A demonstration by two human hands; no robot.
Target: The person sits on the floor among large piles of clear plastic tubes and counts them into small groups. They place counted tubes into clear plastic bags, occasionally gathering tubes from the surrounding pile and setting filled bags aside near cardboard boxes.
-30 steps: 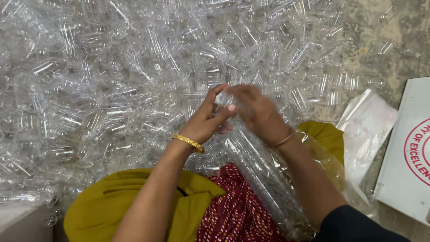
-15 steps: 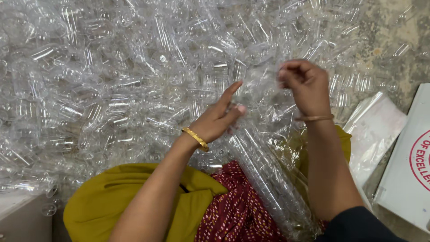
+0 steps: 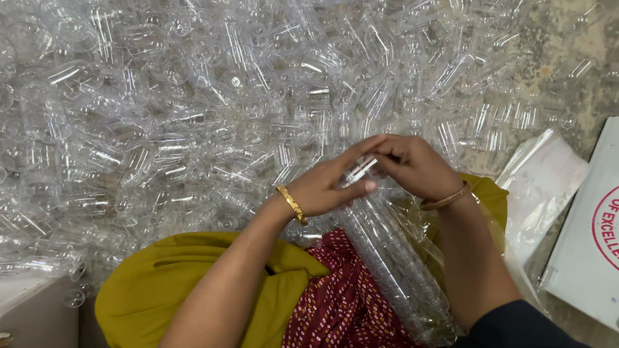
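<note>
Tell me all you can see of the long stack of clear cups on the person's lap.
The stack of clear cups looks like thin see-through plastic, many cups nested into one long tube. It lies slanted across the lap, from lower right up to the hands. The left hand and right hand meet at its upper end. It seems to lie in a clear bag.

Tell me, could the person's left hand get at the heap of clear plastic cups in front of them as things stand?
Probably yes. The left hand is at the long nested stack beside the right hand, and the heap of clear cups lies just beyond its fingers, uncovered.
</note>
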